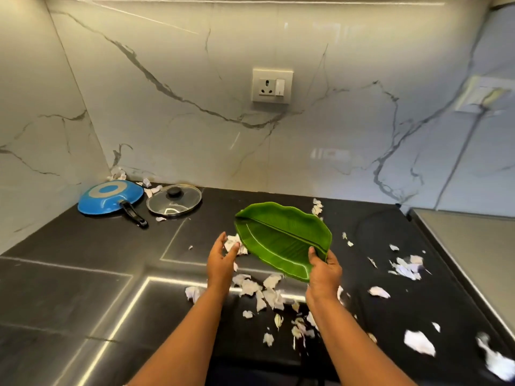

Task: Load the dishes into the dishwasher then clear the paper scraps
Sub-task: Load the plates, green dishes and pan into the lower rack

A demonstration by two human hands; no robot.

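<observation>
While the right hand [324, 270] grips the near right tip of the green leaf plate [278, 240], held tilted above the desk [83, 260] with its long axis running away leftward, the left hand [221, 260] hovers released beside its left edge.

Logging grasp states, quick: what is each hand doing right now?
Left hand: open, holding nothing.
Right hand: grips the green leaf-shaped plate.

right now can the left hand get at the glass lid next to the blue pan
Probably yes: the left hand is open and looks free, and mostly bare counter lies between it and the glass lid.
</observation>
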